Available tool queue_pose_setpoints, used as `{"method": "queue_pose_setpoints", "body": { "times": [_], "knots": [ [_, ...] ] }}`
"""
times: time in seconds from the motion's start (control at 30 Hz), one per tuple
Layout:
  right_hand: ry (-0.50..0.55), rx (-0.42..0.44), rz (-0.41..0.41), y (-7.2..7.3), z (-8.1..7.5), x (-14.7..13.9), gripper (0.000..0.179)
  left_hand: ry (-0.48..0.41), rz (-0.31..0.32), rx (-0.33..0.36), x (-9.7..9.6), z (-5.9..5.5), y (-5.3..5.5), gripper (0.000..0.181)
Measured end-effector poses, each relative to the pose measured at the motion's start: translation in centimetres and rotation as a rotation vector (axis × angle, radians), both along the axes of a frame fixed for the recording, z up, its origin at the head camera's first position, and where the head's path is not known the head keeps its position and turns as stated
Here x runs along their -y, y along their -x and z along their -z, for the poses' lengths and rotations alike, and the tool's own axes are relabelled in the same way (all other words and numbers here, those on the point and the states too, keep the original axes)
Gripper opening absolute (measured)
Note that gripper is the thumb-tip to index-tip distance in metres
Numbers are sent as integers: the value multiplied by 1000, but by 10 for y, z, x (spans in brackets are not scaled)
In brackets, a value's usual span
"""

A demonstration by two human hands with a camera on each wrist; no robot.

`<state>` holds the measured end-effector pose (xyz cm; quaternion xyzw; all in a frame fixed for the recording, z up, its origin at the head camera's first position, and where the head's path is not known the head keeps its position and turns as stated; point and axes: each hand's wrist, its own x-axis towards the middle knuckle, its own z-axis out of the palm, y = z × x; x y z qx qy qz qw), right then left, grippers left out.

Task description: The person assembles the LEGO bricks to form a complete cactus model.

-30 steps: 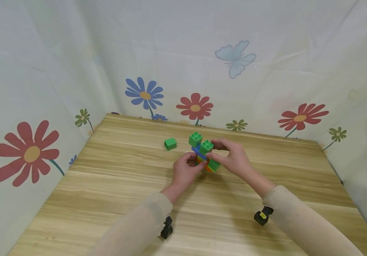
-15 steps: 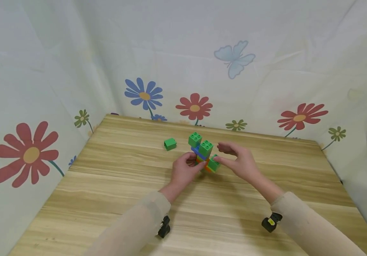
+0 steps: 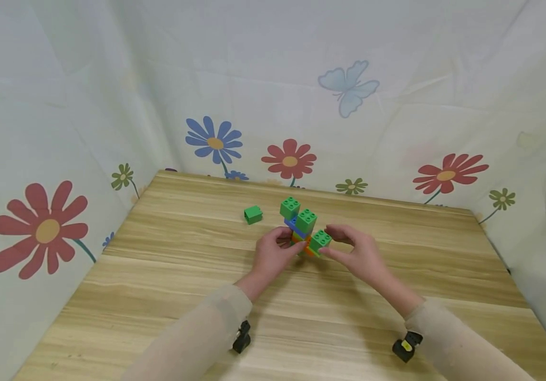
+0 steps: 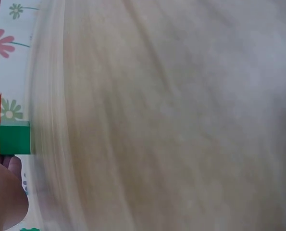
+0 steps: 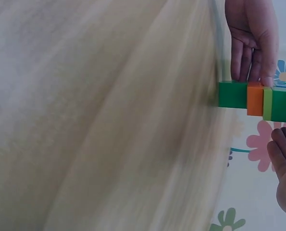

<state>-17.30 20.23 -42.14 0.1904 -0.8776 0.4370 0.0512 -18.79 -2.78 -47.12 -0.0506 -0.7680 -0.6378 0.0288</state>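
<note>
My left hand (image 3: 271, 252) grips a toy building-brick model by its lower part, thumb on the near side. Two green bricks stand on top, the front one (image 3: 306, 221) right above the blue piece (image 3: 294, 226) and the other (image 3: 289, 208) farther back. An orange brick (image 5: 255, 99) and a thin lime layer (image 5: 267, 103) show below. A lower green brick (image 3: 321, 240) sits on the model's right. My right hand (image 3: 359, 254) surrounds it, thumb at its near face. In the right wrist view, the right fingers (image 5: 283, 150) are extended, with a gap between them and the model.
A loose green brick (image 3: 253, 214) lies on its side on the wooden table (image 3: 196, 222), left of the model. A flower-printed curtain (image 3: 377, 137) hangs behind the table and along both sides.
My right hand has left the front upper green brick, drawing back to the right and down to the lower green brick. My left hand still holds the model in nearly the same spot.
</note>
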Motion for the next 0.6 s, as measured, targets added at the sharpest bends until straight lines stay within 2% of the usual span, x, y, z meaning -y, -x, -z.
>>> {"method": "queue_pose_setpoints", "body": {
  "times": [0.2, 0.4, 0.6],
  "knots": [
    [-18, -39, 24, -1, 9, 3, 55, 27, -7, -4, 5, -1, -1, 35],
    [-37, -75, 35, -1, 14, 6, 51, 42, 12, -27, 17, -2, -2, 41],
    [-35, -106, 37, -2, 14, 9, 46, 161, 45, -51, 36, -12, -2, 46]
  ]
}}
